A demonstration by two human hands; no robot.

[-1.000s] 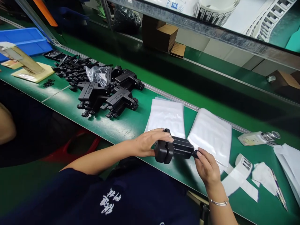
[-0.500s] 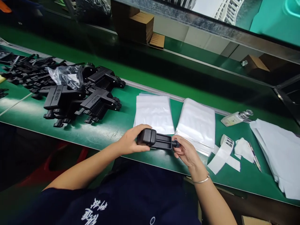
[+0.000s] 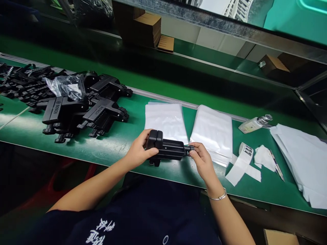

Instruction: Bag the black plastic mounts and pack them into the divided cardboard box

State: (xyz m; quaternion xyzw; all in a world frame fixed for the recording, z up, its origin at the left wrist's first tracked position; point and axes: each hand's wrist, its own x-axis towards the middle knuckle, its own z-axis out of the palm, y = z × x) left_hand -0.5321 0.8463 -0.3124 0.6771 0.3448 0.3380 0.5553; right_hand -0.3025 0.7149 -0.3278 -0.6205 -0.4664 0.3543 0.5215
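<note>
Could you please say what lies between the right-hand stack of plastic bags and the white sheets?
In the head view, a bottle, a label roll, white strips, crumpled paper and a pen lie there.

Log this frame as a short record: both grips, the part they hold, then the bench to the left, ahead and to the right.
Left grip: thumb and fingers around the blocky end of the black part
Right grip: pinching the stem at its other end
Left: more black parts, some lettered BOSCH; clear bag on them
Ahead: two stacks of plastic sleeves
Right: bottle, label roll, pen, white sheets
</note>
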